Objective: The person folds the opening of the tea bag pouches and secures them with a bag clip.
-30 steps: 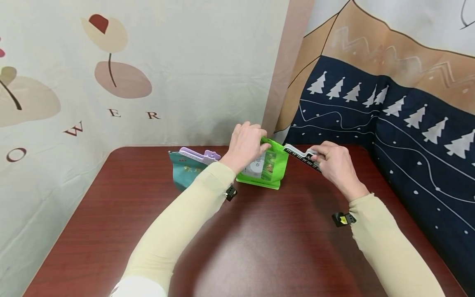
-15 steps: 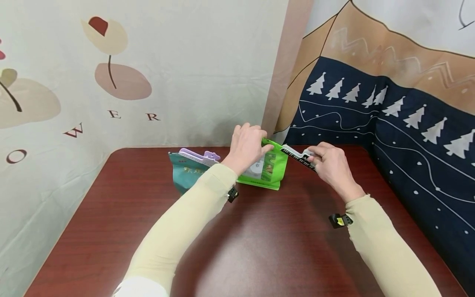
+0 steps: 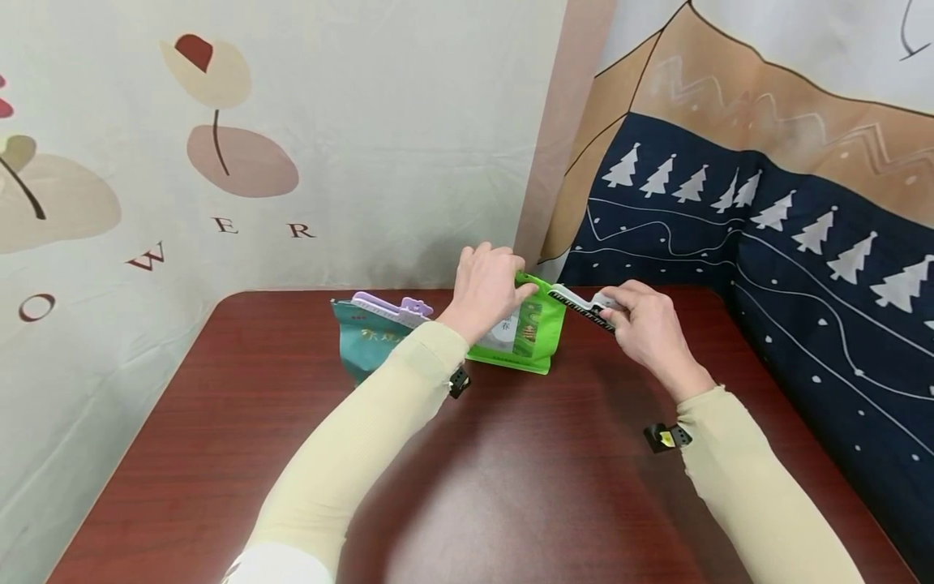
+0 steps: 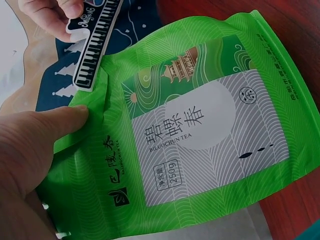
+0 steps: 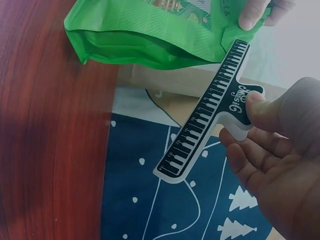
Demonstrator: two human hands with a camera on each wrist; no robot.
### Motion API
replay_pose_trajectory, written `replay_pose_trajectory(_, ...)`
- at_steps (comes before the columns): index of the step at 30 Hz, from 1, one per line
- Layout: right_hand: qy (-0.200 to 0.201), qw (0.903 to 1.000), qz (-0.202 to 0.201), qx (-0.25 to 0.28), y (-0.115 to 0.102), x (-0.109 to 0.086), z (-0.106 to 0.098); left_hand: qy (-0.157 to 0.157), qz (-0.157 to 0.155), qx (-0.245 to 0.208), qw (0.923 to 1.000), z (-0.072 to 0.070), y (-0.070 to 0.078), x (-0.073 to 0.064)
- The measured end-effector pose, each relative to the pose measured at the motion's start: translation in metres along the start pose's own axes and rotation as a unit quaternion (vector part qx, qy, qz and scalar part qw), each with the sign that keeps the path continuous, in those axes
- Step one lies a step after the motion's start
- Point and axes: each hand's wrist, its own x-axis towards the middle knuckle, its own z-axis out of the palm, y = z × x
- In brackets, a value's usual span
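Note:
A green tea bag (image 4: 185, 125) printed "Biluochun Tea" stands on the table, its folded top pinched by my left hand (image 3: 485, 292). My right hand (image 3: 649, 328) pinches the handle tab of a long bag clip (image 5: 205, 112), black and white with a piano-key print. In the right wrist view the clip's far end overlaps the top corner of the green bag, near my left thumb (image 5: 252, 14). The left wrist view shows the clip's tip right at the fold. Left of my left hand stands a teal bag (image 3: 368, 337) with a purple clip (image 3: 390, 308) along its top.
The dark red wooden table (image 3: 511, 487) reaches back to a pale cloth wall (image 3: 409, 146). On the right, a navy cloth with white trees (image 3: 803, 324) borders the table edge. My left forearm partly covers the teal bag.
My right hand has moved slightly left, bringing the piano-key clip closer over the green bag's top corner. The left hand keeps its pinch with hardly any movement.

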Motion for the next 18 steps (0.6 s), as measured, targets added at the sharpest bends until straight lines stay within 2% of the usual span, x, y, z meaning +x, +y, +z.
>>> replay_pose_trajectory(18, 0.012, 0.9998, -0.007, 0.016, -0.0026, 0.0001, 0.0027, -0.005, 0.0, -0.001, 1.0, -0.0002, 0.0002, 0.0004)
